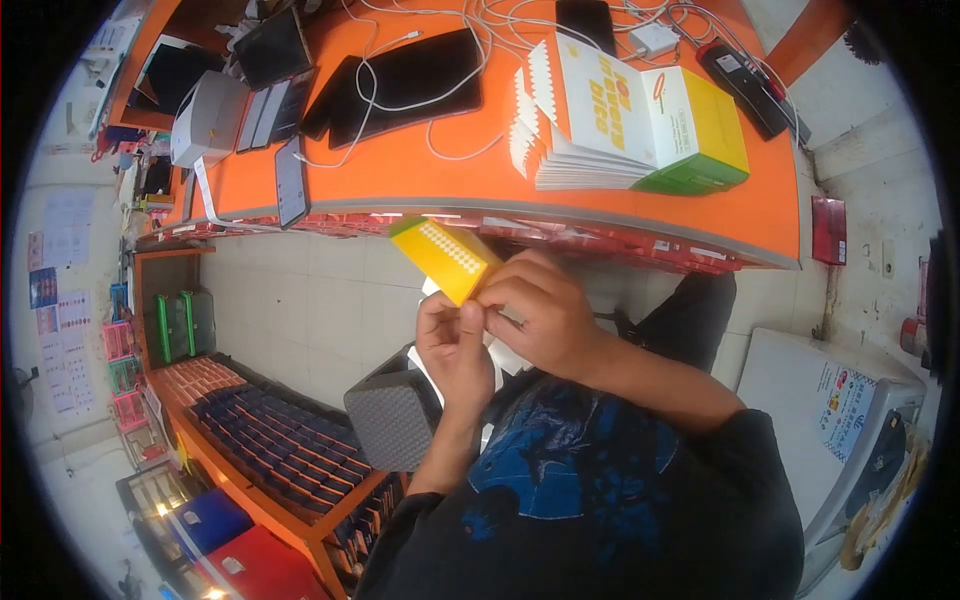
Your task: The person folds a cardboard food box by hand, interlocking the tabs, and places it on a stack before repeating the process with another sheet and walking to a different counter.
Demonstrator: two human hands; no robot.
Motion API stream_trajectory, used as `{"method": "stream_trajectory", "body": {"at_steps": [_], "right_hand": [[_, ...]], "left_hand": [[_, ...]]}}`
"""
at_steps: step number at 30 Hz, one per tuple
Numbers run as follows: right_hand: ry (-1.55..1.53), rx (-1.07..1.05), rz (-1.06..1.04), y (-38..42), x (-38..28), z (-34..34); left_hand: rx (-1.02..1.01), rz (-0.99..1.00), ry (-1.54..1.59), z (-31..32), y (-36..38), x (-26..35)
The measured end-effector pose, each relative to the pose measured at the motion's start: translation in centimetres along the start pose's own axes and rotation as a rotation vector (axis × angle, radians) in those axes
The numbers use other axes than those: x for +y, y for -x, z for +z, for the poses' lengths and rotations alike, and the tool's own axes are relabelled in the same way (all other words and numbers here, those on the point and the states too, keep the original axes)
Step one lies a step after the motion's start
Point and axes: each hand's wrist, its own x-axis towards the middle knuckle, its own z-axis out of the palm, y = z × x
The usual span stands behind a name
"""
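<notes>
Both hands are on a small yellow and green cardboard food box point(445, 262) with a row of white zigzag marks, held in front of my chest off the edge of the counter. My left hand point(458, 350) pinches its lower corner, thumb uppermost. My right hand point(540, 312) has its fingers curled at the same end, close to the left thumb. On the orange counter point(370, 185) lies a fanned stack of printed cardboard sheets point(610, 110) with zigzag edges, white, yellow and green.
A black tablet point(410, 85), a phone point(291, 182) and tangled white cables point(490, 20) lie on the counter. A white printer-like device point(208, 118) stands left, a black handheld device point(742, 88) right. A grey patterned seat point(388, 425) and shelves of dark packets point(280, 440) are below.
</notes>
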Motion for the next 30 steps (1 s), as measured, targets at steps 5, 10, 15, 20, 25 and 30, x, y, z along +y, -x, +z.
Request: {"method": "stream_trajectory", "body": {"at_steps": [5,10,15,20,25,30], "right_hand": [[-0.35,0.019,0.227,-0.6,-0.1,-0.8],[-0.227,-0.051,0.222,-0.3,1.7,-0.7],[0.121,-0.169,-0.234,0.2,1.4,-1.5],[0.089,-0.19,-0.33,1.2,1.2,-1.4],[0.016,-0.13,-0.182,1.1,1.3,-1.6],[0.208,-0.145,-0.386,1.0,1.7,-1.3]], "left_hand": [[0.06,0.255,-0.645,-1.9,1.0,0.3],[-0.375,0.445,-1.322,-1.7,0.5,1.7],[-0.001,-0.051,-0.205,-3.5,-0.5,1.1],[0.224,-0.309,0.001,-1.8,-2.2,2.5],[0.145,-0.318,0.104,-1.8,-2.4,2.9],[0.244,-0.332,0.138,1.2,-1.8,2.7]]}}
